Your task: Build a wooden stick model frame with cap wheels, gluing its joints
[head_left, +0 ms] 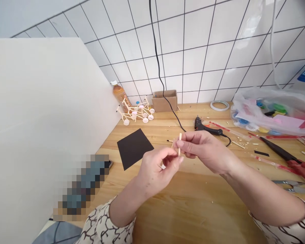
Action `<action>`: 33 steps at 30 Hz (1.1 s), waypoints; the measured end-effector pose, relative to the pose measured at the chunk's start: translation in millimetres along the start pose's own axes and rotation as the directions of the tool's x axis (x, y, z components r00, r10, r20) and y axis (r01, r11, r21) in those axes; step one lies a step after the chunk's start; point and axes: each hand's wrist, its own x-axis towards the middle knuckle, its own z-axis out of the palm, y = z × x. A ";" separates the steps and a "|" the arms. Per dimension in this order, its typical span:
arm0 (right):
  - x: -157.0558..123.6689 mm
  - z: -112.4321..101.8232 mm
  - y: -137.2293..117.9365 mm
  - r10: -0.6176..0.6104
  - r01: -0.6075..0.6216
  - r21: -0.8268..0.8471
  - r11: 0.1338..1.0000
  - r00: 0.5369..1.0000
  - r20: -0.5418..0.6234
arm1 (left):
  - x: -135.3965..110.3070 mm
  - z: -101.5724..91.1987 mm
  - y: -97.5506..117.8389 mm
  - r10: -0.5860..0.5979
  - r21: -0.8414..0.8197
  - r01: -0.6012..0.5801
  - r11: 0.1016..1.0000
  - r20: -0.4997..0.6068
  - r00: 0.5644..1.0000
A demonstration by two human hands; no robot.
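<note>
Sleeves: cream cloth (105,225), dark branching lines, at 7 and 4 o'clock, nearest me.
Left hand: my left hand (159,169), fingers curled, thumb and fingertip pinching the stick's lower end.
Right hand: my right hand (203,149), thumb and fingers closed on the same stick, higher up.
Stick: short pale stick (180,144), slim, smooth-looking, near upright between my fingertips, mid-view; pale bits behind my fingers mostly hidden, can't tell their shape.
Tabletop: glossy wood surface (183,203), streaky grain, crumbs scattered right of my hands.
9 o'clock from hands: black sheet (134,149), flat, matte, four-sided.
10 o'clock: stick models (136,113), thin pale rods with round white discs; amber bottle (119,93), white cap, behind them.
11 o'clock: cardboard box (165,103), brown, open-topped, against white tiles (198,51).
Between 1 and 2 o'clock: tape roll (220,109), pale flat ring.
2 o'clock: glue gun (207,128), black plastic; farther out, clear crinkled bag (279,117) with coloured pieces.
3 o'clock: scissors (282,150), dark blades, red handles.
Just past 3: metal snips (291,186), grey.
</note>
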 end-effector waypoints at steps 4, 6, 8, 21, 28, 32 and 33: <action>-19.6 -15.1 1.4 -0.046 -0.013 -0.416 0.909 0.990 -0.133 | 3.0 -15.3 -23.1 -0.255 0.012 0.255 0.967 0.121 0.959; -29.4 -25.3 12.1 -0.071 -0.059 -0.698 0.714 0.985 -0.155 | 7.5 -16.5 -39.4 -0.335 0.144 0.320 0.936 0.099 0.937; -37.4 -32.4 28.0 0.057 -0.134 -0.879 0.457 0.991 -0.122 | 12.5 -11.7 -53.1 -0.441 0.310 0.380 0.871 0.157 0.884; -44.7 -19.2 55.0 0.227 -0.135 -0.990 0.032 0.966 -0.125 | 20.6 12.8 -84.7 -0.545 0.274 0.483 0.832 0.241 0.803; -45.4 -21.5 59.6 0.121 -0.160 -0.977 0.141 0.982 -0.143 | 19.6 5.2 -81.5 -0.499 0.060 0.510 0.858 0.325 0.803; -39.7 -20.6 68.1 -0.038 -0.097 -0.881 0.464 0.991 -0.129 | 17.8 1.1 -71.2 -0.432 -0.066 0.473 0.878 0.316 0.845; -37.4 -20.2 69.8 -0.059 -0.084 -0.838 0.538 0.989 -0.137 | 17.2 1.2 -68.3 -0.414 -0.091 0.461 0.883 0.312 0.855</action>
